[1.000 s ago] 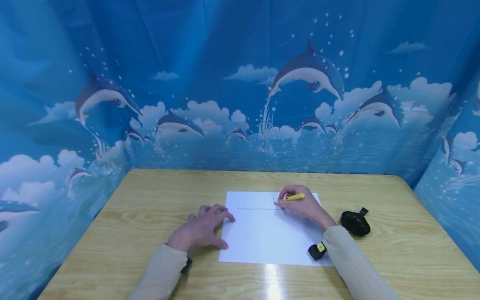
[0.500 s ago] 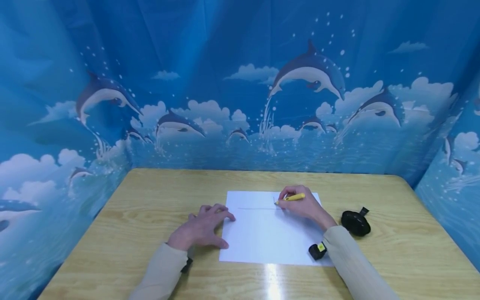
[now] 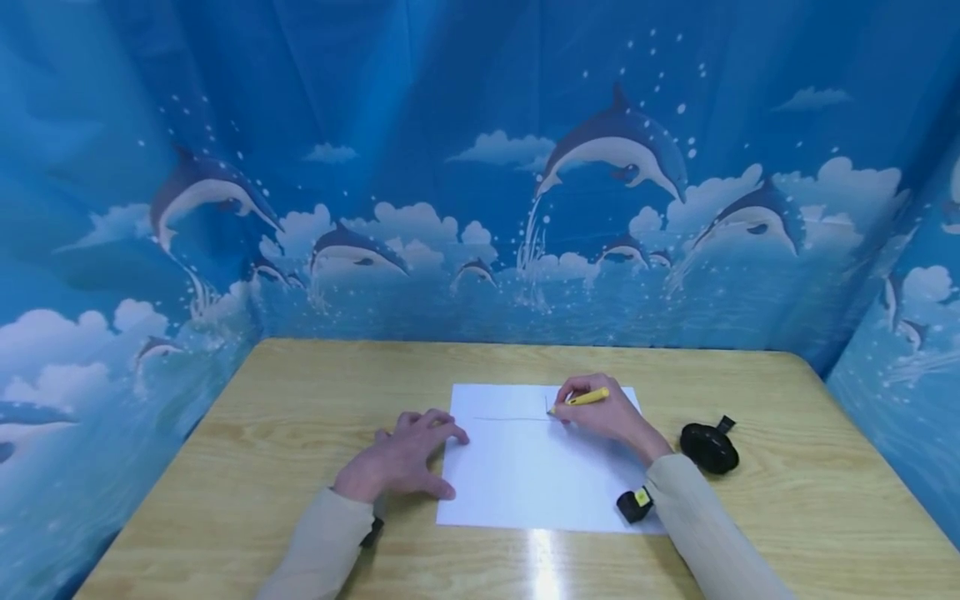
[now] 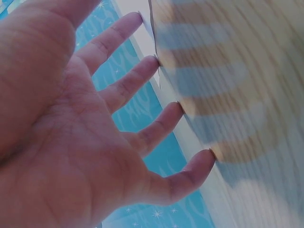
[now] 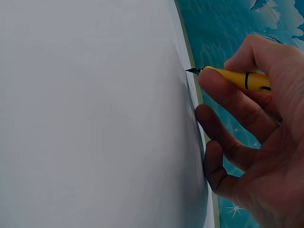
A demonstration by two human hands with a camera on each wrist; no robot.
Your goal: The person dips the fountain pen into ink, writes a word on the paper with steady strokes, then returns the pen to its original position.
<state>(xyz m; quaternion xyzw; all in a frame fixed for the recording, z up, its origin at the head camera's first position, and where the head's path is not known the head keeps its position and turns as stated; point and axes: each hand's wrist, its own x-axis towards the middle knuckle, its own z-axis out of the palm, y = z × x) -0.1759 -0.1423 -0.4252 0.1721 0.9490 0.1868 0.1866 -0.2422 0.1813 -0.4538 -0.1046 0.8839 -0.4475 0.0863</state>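
Note:
A yellow fountain pen (image 3: 588, 397) is pinched in my right hand (image 3: 606, 412). In the right wrist view the dark nib of the fountain pen (image 5: 237, 78) meets the white paper (image 3: 525, 475), and the lower fingers rest on the sheet. A thin horizontal line (image 3: 506, 418) and a short vertical stroke near the nib mark the upper part of the sheet. My left hand (image 3: 405, 457) spreads over the paper's left edge. Seen from the left wrist, its fingertips (image 4: 152, 61) touch down, some at the sheet's edge and others on the wood.
The wooden table (image 3: 300, 417) has a blue dolphin-print curtain (image 3: 450, 167) behind it. A black oval object (image 3: 708, 448) with a small tab lies right of the paper. By the right sleeve a black wrist camera (image 3: 634, 505) with a yellow mark shows above the sheet.
The pen tip and my right hand have shifted slightly down the sheet, and the short vertical stroke appears longer. My left hand keeps its place.

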